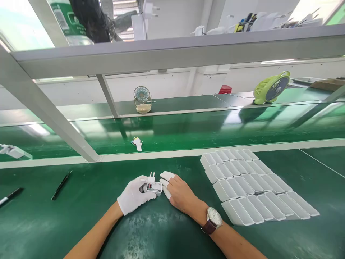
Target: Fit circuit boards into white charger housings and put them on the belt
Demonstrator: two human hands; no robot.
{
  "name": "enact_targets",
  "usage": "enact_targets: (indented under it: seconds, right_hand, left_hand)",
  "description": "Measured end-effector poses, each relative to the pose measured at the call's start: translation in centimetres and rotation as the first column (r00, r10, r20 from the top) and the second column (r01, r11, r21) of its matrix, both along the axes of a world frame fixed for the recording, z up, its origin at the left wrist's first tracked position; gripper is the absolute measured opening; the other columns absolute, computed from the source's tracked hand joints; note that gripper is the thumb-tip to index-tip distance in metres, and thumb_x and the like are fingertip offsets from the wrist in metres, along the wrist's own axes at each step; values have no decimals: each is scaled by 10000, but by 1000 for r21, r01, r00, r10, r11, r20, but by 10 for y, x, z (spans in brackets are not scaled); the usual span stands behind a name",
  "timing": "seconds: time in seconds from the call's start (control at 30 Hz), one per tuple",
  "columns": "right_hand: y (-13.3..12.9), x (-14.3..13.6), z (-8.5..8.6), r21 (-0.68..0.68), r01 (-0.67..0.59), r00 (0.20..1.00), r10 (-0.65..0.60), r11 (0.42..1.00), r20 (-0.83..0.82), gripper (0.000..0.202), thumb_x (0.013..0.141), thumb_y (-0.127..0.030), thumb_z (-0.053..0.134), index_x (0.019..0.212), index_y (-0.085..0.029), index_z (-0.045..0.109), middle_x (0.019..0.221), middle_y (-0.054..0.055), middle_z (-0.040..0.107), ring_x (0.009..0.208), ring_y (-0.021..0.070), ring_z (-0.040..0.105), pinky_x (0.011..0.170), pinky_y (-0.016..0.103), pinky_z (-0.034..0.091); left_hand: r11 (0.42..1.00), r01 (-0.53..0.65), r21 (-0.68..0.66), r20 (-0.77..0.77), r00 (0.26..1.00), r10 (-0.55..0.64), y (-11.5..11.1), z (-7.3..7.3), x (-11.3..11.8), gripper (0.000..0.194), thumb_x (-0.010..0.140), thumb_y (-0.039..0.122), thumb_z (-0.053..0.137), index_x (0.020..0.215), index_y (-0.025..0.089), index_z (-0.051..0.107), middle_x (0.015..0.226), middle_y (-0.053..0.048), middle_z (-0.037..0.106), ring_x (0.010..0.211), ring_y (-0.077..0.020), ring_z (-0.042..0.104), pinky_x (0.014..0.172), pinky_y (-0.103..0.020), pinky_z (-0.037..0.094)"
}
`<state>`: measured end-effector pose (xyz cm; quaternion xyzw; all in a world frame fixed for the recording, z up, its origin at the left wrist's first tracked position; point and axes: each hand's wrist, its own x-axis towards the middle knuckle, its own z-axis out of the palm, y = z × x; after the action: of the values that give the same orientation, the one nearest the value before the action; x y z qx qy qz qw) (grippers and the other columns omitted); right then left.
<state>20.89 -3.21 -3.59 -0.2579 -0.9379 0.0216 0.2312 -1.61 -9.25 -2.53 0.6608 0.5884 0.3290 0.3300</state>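
The gloved left hand (134,197) has its grip closed on a small white plug case (152,187) on the green tabletop, while the right hand (178,192) touches its 3 o'clock side, fingers loose, pressing the parts together.

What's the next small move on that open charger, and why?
Probably reach the right hand to the white covers and take one: the left hand grips the charger housing with prongs up and wiring exposed, and the right hand holds nothing.
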Motion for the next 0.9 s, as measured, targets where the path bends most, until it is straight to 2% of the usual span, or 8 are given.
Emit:
enact_targets:
  seconds: [0.1,0.2,0.33,0.5,0.6,0.67,0.77,0.9]
  right_hand:
    - [-2,-2,-2,36,-4,998,2,999,57,245,894,-114,551,1096,-100,691,1205,177,684,1199,295,609,1088,468,472]
    - [-3,-4,-3,59,-2,996,-3,998,84,202,880,-128,570,1018,-88,713,1160,189,699,1195,310,612,1112,474,444]
    - [-5,-6,-4,73,15,997,-20,997,78,291,880,-120,564,1139,-74,688,1210,190,686,1205,305,605,1111,468,442]
    - [-6,-5,-5,97,21,997,-28,995,66,270,879,-140,579,1112,-68,696,1221,196,680,1165,304,621,1079,457,467]
    - [-6,-4,-6,130,23,997,-32,991,68,244,885,-163,581,1077,-89,712,1187,183,696,1123,292,635,1070,452,474]
    - [-6,-4,-6,147,31,997,-41,989,64,221,901,-172,567,1041,-107,724,1184,173,701,1095,283,644,1064,446,477]
    - [-6,-4,-5,146,28,997,-38,989,64,212,918,-167,540,991,-113,733,1164,171,708,1044,271,656,1050,446,482]
    - [-7,-5,-1,125,23,996,-34,992,86,212,915,-153,535,979,-103,732,1123,168,716,1006,266,656,1033,446,481]
  left_hand:
    - [992,-124,5,-8,992,124,6,1,-2,322,789,406,708,1042,208,678,923,-26,699,749,-175,621,699,-311,524]
    - [958,-277,73,5,961,277,27,7,-6,356,798,465,686,1045,209,675,923,-31,705,840,-210,659,759,-331,537]
    - [897,-421,135,-144,887,438,81,19,-13,309,774,463,706,970,224,684,690,21,619,678,-192,607,674,-317,507]
    - [839,-523,152,-174,821,543,158,24,-15,203,782,365,732,823,175,675,722,-33,649,820,-262,651,847,-414,506]
    - [813,-569,123,-148,800,582,184,19,-11,203,839,336,715,838,138,669,752,-36,665,822,-237,666,880,-453,518]
    - [806,-582,110,-98,800,592,190,14,-9,197,882,311,691,940,124,669,879,-48,701,875,-210,680,889,-438,539]
    - [783,-612,110,-4,788,616,188,8,-6,276,909,254,659,1147,119,621,1126,-100,699,1014,-210,683,917,-407,557]
    - [765,-637,99,86,771,631,172,5,0,358,921,220,587,1262,115,550,1199,-148,685,1037,-204,701,877,-327,585]
